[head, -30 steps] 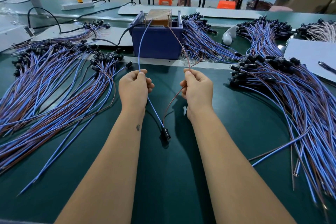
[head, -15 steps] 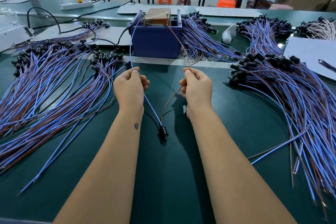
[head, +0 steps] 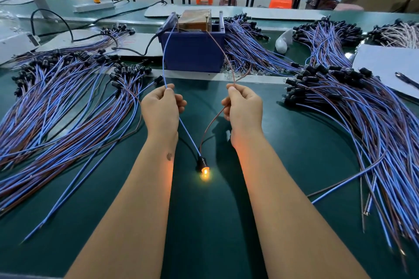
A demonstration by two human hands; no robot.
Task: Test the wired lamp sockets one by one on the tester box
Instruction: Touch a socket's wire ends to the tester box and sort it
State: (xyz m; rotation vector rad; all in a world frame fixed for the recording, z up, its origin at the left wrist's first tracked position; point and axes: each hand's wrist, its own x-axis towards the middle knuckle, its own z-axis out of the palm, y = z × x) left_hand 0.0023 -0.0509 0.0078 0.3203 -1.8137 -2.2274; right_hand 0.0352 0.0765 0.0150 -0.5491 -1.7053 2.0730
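Observation:
My left hand [head: 162,108] pinches a blue wire [head: 165,61] whose far end reaches the left contact on top of the blue tester box [head: 192,52]. My right hand [head: 243,108] pinches the brown wire [head: 223,54], which runs up to the box's right contact. Both wires lead back between my forearms to one black lamp socket [head: 201,162] lying on the green mat. Its small bulb [head: 205,173] glows orange and tints my wrists.
A large pile of wired sockets [head: 56,97] spreads over the left of the mat, and another pile [head: 353,106] over the right. More bundles [head: 249,52] lie behind the box. A grey sheet [head: 390,63] sits far right, a power strip [head: 93,7] far left.
The bulb was dark before and is now lit. The blue wire's far end has come onto the box's left contact. My hands stayed in about the same place.

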